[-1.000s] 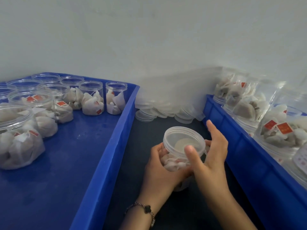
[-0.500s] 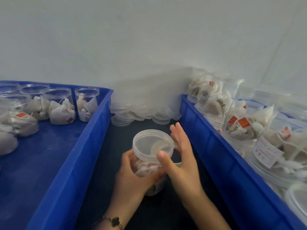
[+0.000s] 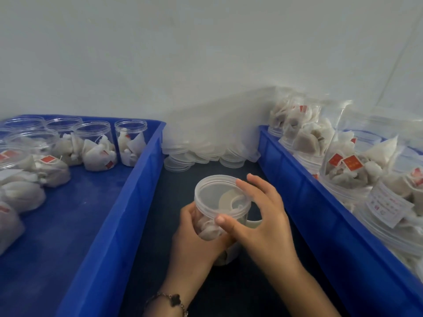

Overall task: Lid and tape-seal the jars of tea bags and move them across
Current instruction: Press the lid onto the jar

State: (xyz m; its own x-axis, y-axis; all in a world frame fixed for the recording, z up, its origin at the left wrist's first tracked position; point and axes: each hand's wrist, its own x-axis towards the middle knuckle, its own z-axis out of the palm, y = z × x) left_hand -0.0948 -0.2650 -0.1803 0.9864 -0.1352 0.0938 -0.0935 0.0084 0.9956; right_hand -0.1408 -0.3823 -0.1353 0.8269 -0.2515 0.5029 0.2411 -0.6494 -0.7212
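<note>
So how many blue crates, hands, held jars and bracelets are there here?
Blue crates: 2, left crate and right crate
Hands: 2, left hand and right hand
Held jars: 1, the lidded jar
Bracelets: 1, the bracelet
Total: 6

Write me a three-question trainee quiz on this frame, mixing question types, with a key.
1. True or false: the jars in the left blue tray already have lids on.
2. What does the left hand grip?
A. the jar body
B. a loose lid
C. a tray wall
3. Fill in: the spare lids are piled against the ____, between the two trays.

Key
1. False; the tray jars are open-topped.
2. A; it holds the jar while the right hand grips the lid on top.
3. Wall.
</note>
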